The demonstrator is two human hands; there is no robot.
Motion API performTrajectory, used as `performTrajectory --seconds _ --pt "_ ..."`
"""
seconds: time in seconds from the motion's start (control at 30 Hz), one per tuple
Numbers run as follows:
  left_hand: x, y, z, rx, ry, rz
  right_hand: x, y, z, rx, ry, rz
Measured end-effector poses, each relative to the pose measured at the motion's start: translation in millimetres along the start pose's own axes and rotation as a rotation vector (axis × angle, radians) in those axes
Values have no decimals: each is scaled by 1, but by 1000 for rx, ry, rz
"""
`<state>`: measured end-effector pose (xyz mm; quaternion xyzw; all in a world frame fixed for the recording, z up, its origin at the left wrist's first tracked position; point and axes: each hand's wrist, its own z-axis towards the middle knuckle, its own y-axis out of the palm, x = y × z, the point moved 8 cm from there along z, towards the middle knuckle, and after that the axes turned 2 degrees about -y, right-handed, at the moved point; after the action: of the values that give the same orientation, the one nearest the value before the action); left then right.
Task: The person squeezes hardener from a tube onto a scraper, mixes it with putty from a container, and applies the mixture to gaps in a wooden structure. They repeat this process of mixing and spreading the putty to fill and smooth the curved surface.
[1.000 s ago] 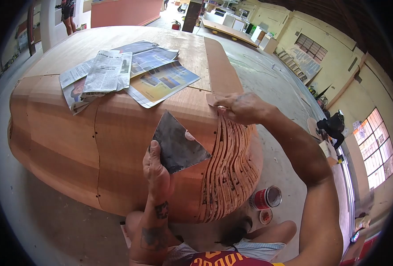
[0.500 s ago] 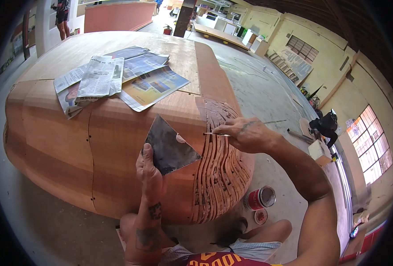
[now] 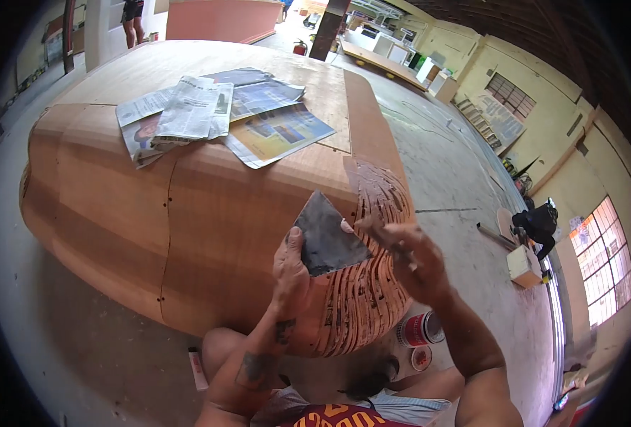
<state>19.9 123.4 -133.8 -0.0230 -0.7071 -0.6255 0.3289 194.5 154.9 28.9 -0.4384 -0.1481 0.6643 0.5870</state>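
My left hand [image 3: 292, 267] grips a dark, square, flat board [image 3: 328, 238] by its lower left edge, thumb on top. A small dab of pinkish putty [image 3: 346, 225] sits near the board's right edge. Close to that dab is my right hand [image 3: 418, 265], blurred by motion, its fingers closed; the thin scraper seen in it earlier is hard to make out now. Behind both hands stands a large rounded wooden form [image 3: 223, 213]. Its right end has ridged, layered strips [image 3: 354, 306], with pinkish putty smeared over the upper part [image 3: 379, 188].
Newspaper sheets [image 3: 194, 107] lie on top of the form. An open can [image 3: 418, 329] and its lid [image 3: 421, 358] rest on the floor near my right knee. A black bag-like object [image 3: 537, 220] and a pale box [image 3: 524, 266] are farther right. Another person's legs [image 3: 133, 27] show at the back.
My right hand has left the ridged strips and come down beside the board's right edge. The left hand's board appears farther right. The camera view has shifted.
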Motion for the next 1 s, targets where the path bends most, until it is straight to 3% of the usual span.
performTrajectory --seconds 0.1,0.23,0.33,0.43,0.53,0.57,0.63,0.7,0.77,0.87,1.0 --pt "-3 3 -2 -17 -50 -77 -16 25 -16 26 -141 -60" --pt "6 18 -12 -156 -52 -101 -11 38 -31 -14 -98 -144" --pt "12 22 -19 -163 -82 -54 10 43 -45 -252 30 -296" --pt "25 16 -15 -92 15 22 15 28 -56 -175 148 -234" --pt "39 -2 -13 -21 205 128 29 6 -87 327 651 683" --pt "43 -5 -14 -4 268 172 16 3 -88 384 670 881" --pt "46 -2 -20 26 314 228 14 12 -97 297 611 702" --pt "45 6 -24 38 355 289 18 27 -104 290 652 772" --pt "44 11 -29 44 403 356 23 54 -104 349 775 1106" --pt "41 20 -37 20 359 419 28 68 -104 351 789 1195" --pt "25 37 -50 -198 330 729 35 71 -103 412 802 1196"
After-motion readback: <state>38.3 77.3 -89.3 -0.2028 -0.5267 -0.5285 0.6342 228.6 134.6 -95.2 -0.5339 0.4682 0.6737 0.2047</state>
